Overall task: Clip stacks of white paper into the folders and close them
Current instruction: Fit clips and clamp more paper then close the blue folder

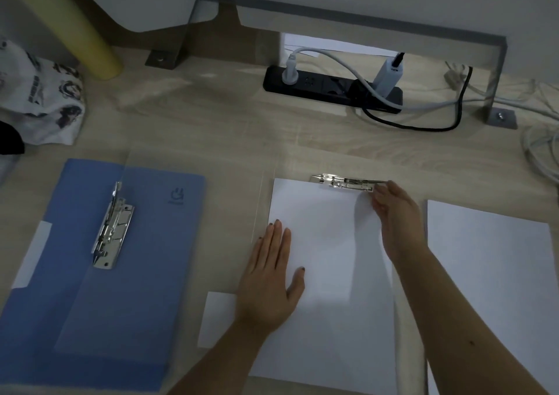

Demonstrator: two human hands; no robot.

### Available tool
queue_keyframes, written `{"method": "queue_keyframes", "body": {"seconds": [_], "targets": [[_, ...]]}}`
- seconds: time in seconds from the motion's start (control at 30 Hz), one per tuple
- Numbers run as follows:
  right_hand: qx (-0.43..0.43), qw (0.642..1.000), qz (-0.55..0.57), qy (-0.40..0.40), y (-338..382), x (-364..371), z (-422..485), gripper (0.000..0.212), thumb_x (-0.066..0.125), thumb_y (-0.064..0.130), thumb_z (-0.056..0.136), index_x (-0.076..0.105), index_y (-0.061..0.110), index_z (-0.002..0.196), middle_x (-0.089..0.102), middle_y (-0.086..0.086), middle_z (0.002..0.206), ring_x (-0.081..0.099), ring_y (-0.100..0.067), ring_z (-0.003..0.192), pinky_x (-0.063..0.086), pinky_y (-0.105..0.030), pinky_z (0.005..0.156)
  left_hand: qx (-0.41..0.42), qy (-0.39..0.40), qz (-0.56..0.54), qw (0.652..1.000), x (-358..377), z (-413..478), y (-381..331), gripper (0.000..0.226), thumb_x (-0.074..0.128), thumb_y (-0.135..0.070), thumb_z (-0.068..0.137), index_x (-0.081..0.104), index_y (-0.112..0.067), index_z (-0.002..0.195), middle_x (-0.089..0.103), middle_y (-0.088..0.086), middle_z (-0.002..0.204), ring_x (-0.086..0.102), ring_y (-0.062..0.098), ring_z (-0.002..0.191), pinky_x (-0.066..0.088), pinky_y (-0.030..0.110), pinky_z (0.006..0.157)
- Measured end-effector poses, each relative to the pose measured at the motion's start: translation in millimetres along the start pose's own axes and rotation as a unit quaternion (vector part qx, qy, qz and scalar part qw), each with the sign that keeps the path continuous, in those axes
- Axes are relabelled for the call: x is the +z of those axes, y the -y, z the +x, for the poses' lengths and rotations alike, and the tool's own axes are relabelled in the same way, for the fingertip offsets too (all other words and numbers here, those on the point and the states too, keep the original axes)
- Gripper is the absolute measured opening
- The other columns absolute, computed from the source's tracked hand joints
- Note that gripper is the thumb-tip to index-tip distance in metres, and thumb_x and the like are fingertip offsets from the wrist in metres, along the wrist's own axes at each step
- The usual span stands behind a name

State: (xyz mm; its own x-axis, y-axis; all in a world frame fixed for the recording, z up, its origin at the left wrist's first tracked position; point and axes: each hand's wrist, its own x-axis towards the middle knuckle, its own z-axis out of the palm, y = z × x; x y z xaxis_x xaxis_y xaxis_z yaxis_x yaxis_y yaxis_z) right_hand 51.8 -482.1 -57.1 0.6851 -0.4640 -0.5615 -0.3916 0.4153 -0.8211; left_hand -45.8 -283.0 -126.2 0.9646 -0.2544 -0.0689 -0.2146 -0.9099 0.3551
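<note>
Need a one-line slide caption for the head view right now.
Left hand flattens a white paper stack while right hand works the metal clip.

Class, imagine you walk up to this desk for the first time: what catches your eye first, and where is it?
Centre front, a stack of white paper glows against the dim wooden desk, the left hand flat on it while the right hand touches the silver clip at its top edge. To the left lies an open blue folder; a black power strip sits behind.
</note>
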Motion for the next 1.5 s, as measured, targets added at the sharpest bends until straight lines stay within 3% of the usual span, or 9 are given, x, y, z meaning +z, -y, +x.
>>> {"method": "queue_keyframes", "body": {"seconds": [0.2, 0.33, 0.67, 0.83, 1.0, 1.2, 1.27, 1.43, 1.5], "targets": [[-0.180, 0.960, -0.200, 0.077, -6, 27, -17, 0.046, 0.034, -0.010, 0.086, 0.060, 0.013, 0.117, 0.063, -0.002, 0.119, 0.056, -0.011, 0.114, 0.039, -0.020, 0.103, 0.000, -0.017, -0.033, 0.999, -1, 0, 0, 0.063, 0.041, -0.036, 0.091, 0.029, -0.006, 0.144, 0.024, 0.009, 0.155, 0.014, 0.017, 0.146, 0.019, 0.032, 0.117], [-0.234, 0.917, -0.299, 0.120, -20, 37, -20, 0.050, 0.031, -0.013, 0.088, 0.059, 0.012, 0.120, 0.058, 0.004, 0.123, 0.048, 0.001, 0.114, 0.031, 0.000, 0.096, 0.002, -0.026, -0.038, 0.999, 0, 0, 0, 0.062, 0.044, -0.035, 0.090, 0.033, -0.005, 0.142, 0.027, 0.010, 0.153, 0.018, 0.018, 0.145, 0.019, 0.031, 0.118], [-0.284, 0.857, -0.400, 0.159, -25, 43, -5, 0.044, 0.035, -0.003, 0.094, 0.049, 0.015, 0.130, 0.049, 0.008, 0.121, 0.045, -0.003, 0.110, 0.026, 0.008, 0.084, 0.004, -0.038, -0.048, 0.998, 1, 0, 0, 0.062, 0.049, -0.035, 0.089, 0.036, -0.005, 0.141, 0.030, 0.009, 0.152, 0.021, 0.018, 0.144, 0.023, 0.032, 0.117], [-0.236, 0.895, -0.375, 0.055, -29, 18, -9, 0.034, 0.042, 0.021, 0.093, 0.051, 0.018, 0.126, 0.051, 0.010, 0.121, 0.046, -0.007, 0.115, 0.035, -0.019, 0.097, 0.008, -0.029, -0.040, 0.999, -1, 0, 0, 0.061, 0.043, -0.037, 0.091, 0.033, -0.006, 0.142, 0.028, 0.009, 0.153, 0.019, 0.019, 0.145, 0.022, 0.033, 0.117], [-0.239, 0.830, -0.503, 0.028, -52, -50, -46, 0.043, 0.064, 0.016, 0.082, 0.054, 0.008, 0.123, 0.047, -0.014, 0.135, 0.045, -0.030, 0.123, 0.035, -0.030, 0.098, -0.004, -0.010, -0.017, 1.000, 0, -1, -1, 0.065, 0.040, -0.039, 0.089, 0.025, -0.009, 0.146, 0.021, 0.007, 0.156, 0.012, 0.016, 0.146, 0.014, 0.030, 0.118], [-0.174, 0.716, -0.666, 0.116, -84, -101, -103, 0.079, 0.071, 0.042, 0.072, 0.036, 0.020, 0.139, 0.021, -0.011, 0.153, 0.029, -0.031, 0.138, 0.034, -0.044, 0.104, -0.003, 0.013, 0.041, 0.999, 2, -2, 0, 0.064, 0.017, -0.045, 0.095, 0.015, -0.009, 0.147, 0.015, 0.009, 0.157, 0.008, 0.020, 0.146, 0.010, 0.035, 0.116], [-0.151, 0.740, -0.645, 0.114, -85, -107, -115, 0.075, 0.068, 0.037, 0.077, 0.032, 0.020, 0.141, 0.020, -0.008, 0.154, 0.028, -0.027, 0.138, 0.028, -0.035, 0.108, -0.009, 0.017, 0.050, 0.999, 4, -3, 1, 0.065, 0.011, -0.048, 0.094, 0.011, -0.010, 0.147, 0.011, 0.009, 0.157, 0.007, 0.025, 0.146, 0.011, 0.039, 0.114], [-0.070, 0.912, -0.404, 0.021, -74, -109, -116, 0.044, 0.062, 0.012, 0.084, 0.050, 0.011, 0.127, 0.054, -0.007, 0.121, 0.053, -0.024, 0.112, 0.042, -0.033, 0.094, 0.006, 0.000, 0.036, 0.999, 9, -2, 2, 0.065, 0.030, -0.041, 0.092, 0.017, -0.007, 0.147, 0.012, 0.010, 0.157, 0.008, 0.028, 0.145, 0.008, 0.037, 0.117], [-0.018, 0.928, -0.371, 0.004, -63, -107, -110, 0.035, 0.056, 0.012, 0.088, 0.054, 0.009, 0.123, 0.058, -0.002, 0.107, 0.055, -0.020, 0.103, 0.041, -0.030, 0.087, 0.006, -0.003, 0.041, 0.999, 9, -1, 2, 0.065, 0.031, -0.040, 0.091, 0.019, -0.006, 0.146, 0.014, 0.012, 0.156, 0.010, 0.028, 0.145, 0.010, 0.038, 0.117]]}}
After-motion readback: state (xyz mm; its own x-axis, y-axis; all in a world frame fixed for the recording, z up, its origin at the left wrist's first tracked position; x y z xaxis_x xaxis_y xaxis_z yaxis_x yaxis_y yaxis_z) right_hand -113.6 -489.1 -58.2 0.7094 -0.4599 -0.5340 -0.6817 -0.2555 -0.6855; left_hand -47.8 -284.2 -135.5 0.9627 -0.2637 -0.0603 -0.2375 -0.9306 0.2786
